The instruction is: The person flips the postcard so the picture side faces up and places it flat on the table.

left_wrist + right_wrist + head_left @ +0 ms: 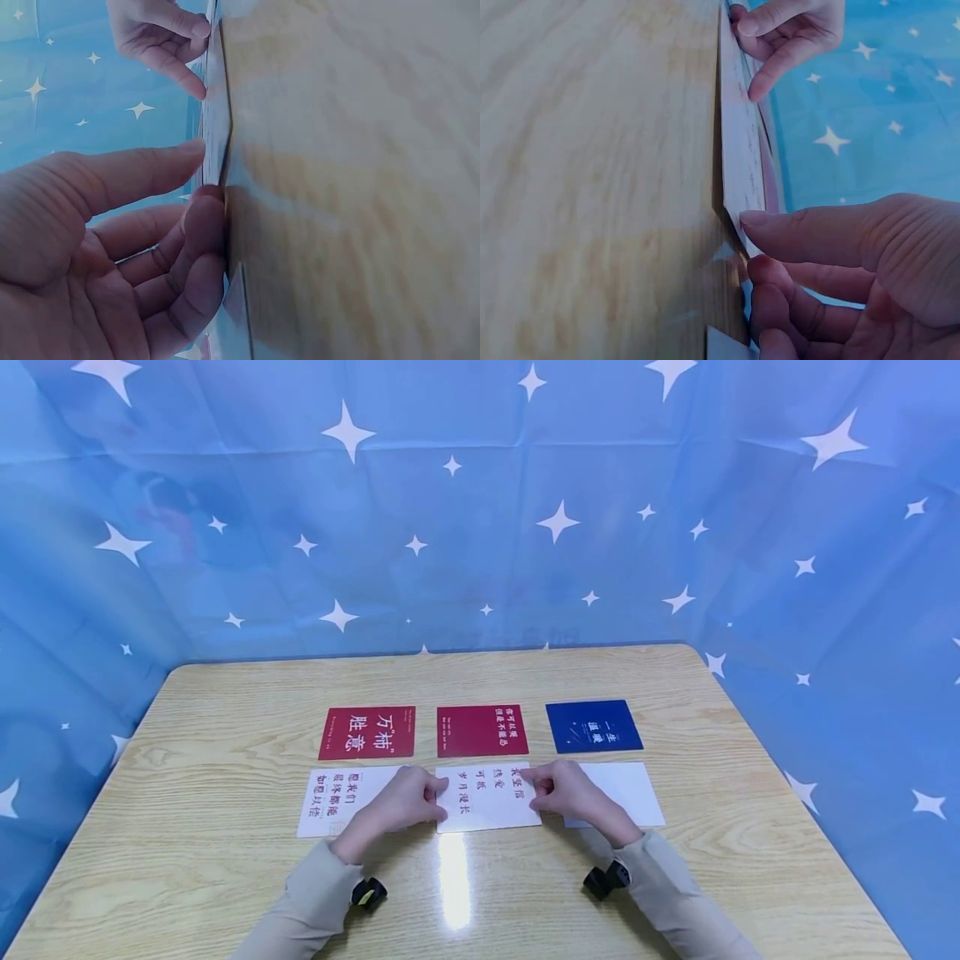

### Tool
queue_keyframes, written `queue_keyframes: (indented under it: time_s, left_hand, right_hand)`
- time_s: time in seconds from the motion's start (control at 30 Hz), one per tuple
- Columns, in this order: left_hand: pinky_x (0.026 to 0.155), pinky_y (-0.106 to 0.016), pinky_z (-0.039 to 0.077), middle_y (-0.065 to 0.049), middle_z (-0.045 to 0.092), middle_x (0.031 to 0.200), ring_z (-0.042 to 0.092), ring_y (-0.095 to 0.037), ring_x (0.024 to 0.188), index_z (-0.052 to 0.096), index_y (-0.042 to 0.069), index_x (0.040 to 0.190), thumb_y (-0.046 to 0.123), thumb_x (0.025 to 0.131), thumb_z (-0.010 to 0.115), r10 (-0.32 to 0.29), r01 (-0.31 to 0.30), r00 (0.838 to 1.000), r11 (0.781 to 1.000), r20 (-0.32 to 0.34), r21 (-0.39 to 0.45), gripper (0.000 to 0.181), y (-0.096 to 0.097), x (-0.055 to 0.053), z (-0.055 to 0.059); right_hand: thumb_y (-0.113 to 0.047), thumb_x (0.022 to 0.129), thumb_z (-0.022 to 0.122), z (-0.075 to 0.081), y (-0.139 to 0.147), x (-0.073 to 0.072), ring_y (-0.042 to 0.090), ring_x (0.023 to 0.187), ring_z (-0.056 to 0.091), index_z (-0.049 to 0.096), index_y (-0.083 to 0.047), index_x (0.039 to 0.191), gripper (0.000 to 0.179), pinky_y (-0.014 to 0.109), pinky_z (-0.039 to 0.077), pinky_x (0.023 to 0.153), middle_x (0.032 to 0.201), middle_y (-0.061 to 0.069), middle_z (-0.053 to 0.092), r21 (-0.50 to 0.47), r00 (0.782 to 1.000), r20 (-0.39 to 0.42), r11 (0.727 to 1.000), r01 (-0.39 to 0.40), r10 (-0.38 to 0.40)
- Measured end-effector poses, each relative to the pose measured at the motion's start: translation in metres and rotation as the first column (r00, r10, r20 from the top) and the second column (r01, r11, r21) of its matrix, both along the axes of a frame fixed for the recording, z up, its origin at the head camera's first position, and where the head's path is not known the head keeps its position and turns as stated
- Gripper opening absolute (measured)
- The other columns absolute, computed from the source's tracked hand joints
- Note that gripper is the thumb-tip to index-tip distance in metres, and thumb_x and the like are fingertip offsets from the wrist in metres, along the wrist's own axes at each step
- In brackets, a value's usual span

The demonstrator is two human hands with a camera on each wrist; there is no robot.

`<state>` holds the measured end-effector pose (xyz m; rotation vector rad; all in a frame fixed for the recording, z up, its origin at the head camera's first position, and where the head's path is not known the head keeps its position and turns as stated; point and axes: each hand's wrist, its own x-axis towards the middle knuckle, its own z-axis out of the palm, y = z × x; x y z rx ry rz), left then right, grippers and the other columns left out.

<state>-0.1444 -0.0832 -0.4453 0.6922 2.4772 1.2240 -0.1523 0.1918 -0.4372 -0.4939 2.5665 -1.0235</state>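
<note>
A white card (487, 810) with dark vertical lettering lies in the middle of the front row of cards. On its left edge, my left hand (405, 797) pinches the card between thumb and forefinger. At the opposite edge my right hand (570, 789) grips it the same way, with the thumb (780, 225) on the printed face. The card's near edge stands slightly off the table in the right wrist view. Partly under my left hand is a second lettered white card (326, 802). Behind my right hand lies a white card (626, 793) whose visible part looks blank.
A back row holds a red card (367, 747), a plain-centred red card (476, 735) and a blue card (577, 727). They lie on a wooden table (187, 793). A blue star-patterned curtain (480, 527) hangs behind and beside it.
</note>
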Motion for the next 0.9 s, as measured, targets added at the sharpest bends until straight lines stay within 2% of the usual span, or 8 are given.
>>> queue_keyframes:
  time_s: [0.07, 0.2, 0.27, 0.3, 0.4, 0.5, 0.67, 0.9]
  left_hand:
    - [0.045, -0.017, 0.027, 0.008, 0.034, 0.046, 0.031, -0.003, 0.044, 0.031, 0.015, 0.053, 0.001, 0.072, 0.075, 0.010, -0.010, 1.000, 1.000, 0.005, -0.013, 0.050, 0.000, 0.000, 0.001]
    - [0.043, -0.017, 0.028, 0.008, 0.035, 0.046, 0.032, -0.004, 0.043, 0.039, 0.013, 0.053, 0.005, 0.078, 0.072, 0.025, -0.025, 0.997, 1.000, 0.071, 0.002, 0.043, -0.002, 0.000, 0.002]
    - [0.043, -0.017, 0.029, 0.008, 0.035, 0.047, 0.033, -0.004, 0.042, 0.039, 0.006, 0.055, 0.007, 0.081, 0.070, 0.016, -0.018, 0.996, 1.000, 0.088, 0.021, 0.040, -0.004, 0.000, 0.002]
    - [0.043, -0.017, 0.029, 0.008, 0.036, 0.048, 0.034, -0.004, 0.042, 0.048, 0.002, 0.058, 0.007, 0.082, 0.069, 0.009, -0.012, 0.996, 0.999, 0.084, 0.038, 0.032, -0.005, -0.001, 0.002]
    - [0.043, -0.017, 0.030, 0.007, 0.039, 0.050, 0.034, -0.002, 0.043, 0.064, -0.011, 0.087, 0.008, 0.084, 0.067, -0.013, 0.010, 0.999, 0.997, 0.043, 0.083, 0.019, -0.005, -0.004, 0.004]
    - [0.044, -0.018, 0.033, 0.005, 0.048, 0.055, 0.038, -0.003, 0.046, 0.060, -0.011, 0.116, 0.008, 0.084, 0.067, -0.005, 0.004, 1.000, 0.994, 0.007, 0.108, 0.037, -0.001, -0.007, 0.009]
    - [0.052, -0.019, 0.041, 0.001, 0.056, 0.067, 0.048, -0.007, 0.058, 0.065, -0.008, 0.109, 0.008, 0.082, 0.069, 0.003, -0.001, 1.000, 0.995, -0.020, 0.102, 0.031, 0.017, -0.010, 0.019]
    - [0.057, -0.019, 0.043, 0.000, 0.059, 0.070, 0.050, -0.010, 0.062, 0.067, -0.006, 0.106, 0.006, 0.080, 0.073, -0.005, 0.009, 0.999, 0.995, -0.039, 0.097, 0.030, 0.051, -0.014, 0.029]
  right_hand:
    - [0.005, 0.074, 0.070, 0.000, 0.000, 0.000, 0.007, 0.049, 0.037, 0.062, 0.006, 0.117, 0.044, 0.019, 0.028, 0.047, 0.053, -0.005, 0.043, 0.004, 1.000, -0.003, 1.000, 0.005, -0.005]
    - [0.004, 0.074, 0.071, -0.001, 0.002, 0.000, 0.006, 0.049, 0.038, 0.062, 0.006, 0.117, 0.044, 0.018, 0.028, 0.046, 0.054, -0.005, 0.044, -0.015, 1.000, 0.000, 1.000, 0.006, -0.006]
    - [0.003, 0.075, 0.071, -0.003, 0.003, 0.000, 0.006, 0.050, 0.039, 0.062, 0.006, 0.117, 0.043, 0.019, 0.029, 0.046, 0.056, -0.004, 0.046, -0.034, 1.000, -0.005, 0.999, 0.000, 0.000]
    - [0.003, 0.075, 0.071, -0.003, 0.004, 0.000, 0.006, 0.051, 0.040, 0.062, 0.006, 0.117, 0.043, 0.018, 0.030, 0.047, 0.056, -0.003, 0.047, -0.044, 1.000, -0.012, 0.999, -0.004, 0.004]
    - [0.002, 0.075, 0.072, -0.004, 0.008, 0.000, 0.007, 0.054, 0.044, 0.062, 0.007, 0.116, 0.042, 0.019, 0.035, 0.048, 0.060, -0.002, 0.052, -0.071, 0.999, -0.052, 0.997, -0.007, 0.003]
    - [0.002, 0.075, 0.073, -0.003, 0.013, 0.000, 0.008, 0.059, 0.049, 0.062, 0.008, 0.115, 0.042, 0.019, 0.041, 0.052, 0.066, -0.002, 0.056, -0.079, 0.994, -0.102, 0.997, 0.016, -0.024]
    - [0.000, 0.076, 0.073, 0.003, 0.024, -0.002, 0.011, 0.066, 0.054, 0.061, 0.010, 0.114, 0.040, 0.022, 0.047, 0.059, 0.072, -0.001, 0.060, -0.075, 0.988, -0.136, 0.995, 0.062, -0.072]
    - [0.000, 0.077, 0.073, 0.008, 0.042, -0.002, 0.013, 0.066, 0.053, 0.062, 0.008, 0.113, 0.038, 0.022, 0.044, 0.058, 0.072, 0.000, 0.059, -0.057, 0.977, -0.155, 0.988, 0.141, -0.148]
